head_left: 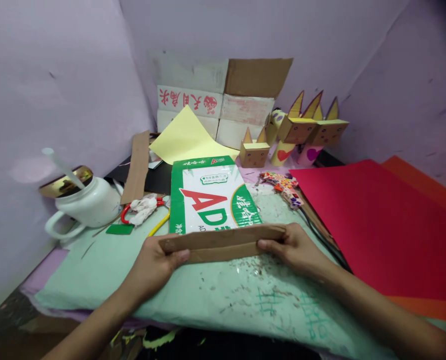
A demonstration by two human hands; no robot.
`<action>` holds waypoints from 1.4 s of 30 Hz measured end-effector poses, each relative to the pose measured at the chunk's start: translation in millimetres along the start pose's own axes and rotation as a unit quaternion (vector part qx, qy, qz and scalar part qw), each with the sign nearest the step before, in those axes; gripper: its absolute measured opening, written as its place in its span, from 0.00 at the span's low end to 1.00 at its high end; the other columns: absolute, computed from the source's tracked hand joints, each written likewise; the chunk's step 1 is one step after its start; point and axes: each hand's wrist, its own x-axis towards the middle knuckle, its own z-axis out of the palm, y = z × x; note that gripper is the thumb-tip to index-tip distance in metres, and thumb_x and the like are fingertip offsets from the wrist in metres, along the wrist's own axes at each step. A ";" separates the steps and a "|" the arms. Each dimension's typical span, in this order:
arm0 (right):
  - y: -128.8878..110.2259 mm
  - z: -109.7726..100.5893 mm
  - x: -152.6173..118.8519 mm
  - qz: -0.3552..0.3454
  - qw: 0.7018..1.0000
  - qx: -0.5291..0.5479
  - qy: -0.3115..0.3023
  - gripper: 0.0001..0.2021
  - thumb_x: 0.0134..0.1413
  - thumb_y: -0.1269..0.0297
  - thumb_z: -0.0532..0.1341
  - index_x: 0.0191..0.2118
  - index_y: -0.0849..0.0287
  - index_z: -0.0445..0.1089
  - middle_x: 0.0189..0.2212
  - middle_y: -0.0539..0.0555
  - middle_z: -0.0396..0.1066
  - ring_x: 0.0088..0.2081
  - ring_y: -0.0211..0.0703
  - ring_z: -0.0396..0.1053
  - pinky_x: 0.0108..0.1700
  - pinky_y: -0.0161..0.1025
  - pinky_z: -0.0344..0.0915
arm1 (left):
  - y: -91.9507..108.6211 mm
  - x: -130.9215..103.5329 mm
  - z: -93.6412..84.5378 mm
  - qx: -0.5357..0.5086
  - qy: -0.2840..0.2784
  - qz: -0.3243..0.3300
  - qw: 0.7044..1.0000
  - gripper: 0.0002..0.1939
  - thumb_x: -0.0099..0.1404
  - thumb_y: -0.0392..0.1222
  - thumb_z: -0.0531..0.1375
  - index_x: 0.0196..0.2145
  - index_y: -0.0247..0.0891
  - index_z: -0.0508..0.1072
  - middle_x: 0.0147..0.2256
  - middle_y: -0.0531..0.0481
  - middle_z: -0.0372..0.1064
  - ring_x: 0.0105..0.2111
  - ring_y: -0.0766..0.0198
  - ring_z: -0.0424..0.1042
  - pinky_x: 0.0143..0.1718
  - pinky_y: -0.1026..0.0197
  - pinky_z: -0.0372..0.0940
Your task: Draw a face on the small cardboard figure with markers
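A brown cardboard strip [223, 244], creased lengthwise, is stretched between my two hands above the near half of the table. My left hand [163, 260] grips its left end, thumb on the near face. At the other end my right hand [286, 245] pinches it the same way, with the thumb in front. Just behind the strip lies a green and white printed cardboard sheet [211, 192], its lower edge hidden by the strip. Left of that sheet are a yellow pencil-like stick [159, 222] and red-handled scissors [125, 214] with crumpled white tissue [144, 207] on them.
A white mug [91, 202] with a straw stands at left, near a green scrap [120, 229]. Behind are yellow paper [187, 137], a cardboard strip [136, 165], an opened carton [223, 100] and several cat-eared box figures [255, 152]. Red paper [388, 225] and a patterned glue gun [283, 187] lie right.
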 end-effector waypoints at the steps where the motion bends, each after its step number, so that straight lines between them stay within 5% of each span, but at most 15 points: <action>1: -1.2 0.7 4.3 0.016 1.000 0.022 0.006 0.18 0.41 0.59 0.64 0.40 0.62 0.78 0.30 0.54 0.78 0.31 0.48 0.72 0.31 0.38 0.66 | 3.4 3.9 -0.8 -0.025 -0.008 -0.036 0.999 0.11 0.51 0.44 0.63 0.31 0.36 0.79 0.27 0.51 0.77 0.27 0.57 0.74 0.27 0.60 0.68; 8: -14.1 -5.7 28.2 0.152 0.978 0.136 -0.052 0.18 0.33 0.62 0.68 0.36 0.63 0.76 0.28 0.55 0.76 0.31 0.50 0.73 0.33 0.41 0.69 | 20.6 27.4 -2.8 -0.189 -0.037 -0.161 0.968 0.16 0.38 0.39 0.65 0.29 0.34 0.76 0.29 0.47 0.76 0.35 0.51 0.74 0.41 0.52 0.66; 15: -6.4 -16.5 1.3 -0.027 0.996 0.063 -0.059 0.21 0.39 0.60 0.71 0.44 0.59 0.75 0.44 0.57 0.75 0.46 0.56 0.71 0.48 0.47 0.68 | 14.2 24.2 -4.1 -0.202 -0.052 -0.137 0.968 0.17 0.43 0.40 0.66 0.34 0.35 0.77 0.33 0.47 0.78 0.36 0.52 0.75 0.41 0.53 0.68; 19: -0.2 -13.4 -6.9 -0.102 0.995 0.002 -0.015 0.06 0.52 0.60 0.64 0.33 0.56 0.71 0.40 0.58 0.75 0.50 0.58 0.69 0.50 0.50 0.66 | 0.6 5.6 -6.7 -0.075 -0.051 0.014 0.996 0.09 0.51 0.44 0.67 0.30 0.38 0.78 0.33 0.47 0.79 0.42 0.48 0.75 0.45 0.49 0.69; 23: -3.1 -5.4 -16.6 -0.101 0.993 0.046 -0.032 0.09 0.58 0.58 0.61 0.30 0.54 0.63 0.33 0.58 0.76 0.51 0.56 0.69 0.43 0.46 0.68 | -20.0 -9.9 -7.0 0.021 -0.024 0.259 0.965 0.10 0.57 0.36 0.64 0.38 0.44 0.79 0.46 0.47 0.76 0.57 0.51 0.65 0.58 0.47 0.62; 26: -1.3 -1.2 -23.8 -0.089 0.991 0.085 -0.058 0.09 0.58 0.58 0.61 0.32 0.54 0.61 0.35 0.58 0.76 0.42 0.52 0.73 0.38 0.42 0.69 | -31.1 -12.1 -5.8 0.036 -0.038 0.300 0.952 0.15 0.61 0.32 0.59 0.40 0.49 0.79 0.45 0.49 0.77 0.50 0.56 0.73 0.52 0.54 0.68; 29: 4.7 -1.6 -24.7 -0.101 0.992 0.032 -0.065 0.05 0.59 0.60 0.59 0.35 0.54 0.65 0.34 0.56 0.76 0.37 0.48 0.74 0.34 0.40 0.66 | -31.9 -10.5 -3.6 0.036 -0.060 0.262 0.963 0.15 0.62 0.34 0.57 0.40 0.49 0.80 0.41 0.49 0.78 0.42 0.56 0.77 0.45 0.57 0.72; 34: 2.8 -2.5 -10.2 -0.096 0.994 -0.050 0.026 0.07 0.53 0.59 0.62 0.35 0.55 0.70 0.32 0.56 0.74 0.35 0.51 0.71 0.36 0.43 0.66 | -11.7 -4.3 -0.2 0.005 0.052 0.038 0.998 0.08 0.52 0.47 0.65 0.29 0.44 0.81 0.27 0.50 0.79 0.29 0.52 0.76 0.31 0.56 0.72; 37: -5.3 1.7 0.6 -0.057 0.996 0.020 0.064 0.15 0.48 0.59 0.63 0.42 0.57 0.70 0.40 0.57 0.75 0.43 0.55 0.71 0.46 0.48 0.67 | 2.9 2.6 -0.4 -0.037 0.082 -0.033 0.995 0.11 0.46 0.49 0.67 0.26 0.41 0.79 0.29 0.50 0.79 0.32 0.50 0.76 0.34 0.55 0.71; 42: -12.8 7.0 20.0 -0.018 0.991 0.124 0.038 0.20 0.42 0.62 0.65 0.44 0.60 0.69 0.45 0.57 0.75 0.50 0.55 0.70 0.55 0.47 0.62 | 16.2 14.6 0.4 -0.053 0.094 -0.050 0.993 0.13 0.46 0.45 0.67 0.31 0.39 0.78 0.35 0.49 0.78 0.39 0.49 0.75 0.44 0.53 0.69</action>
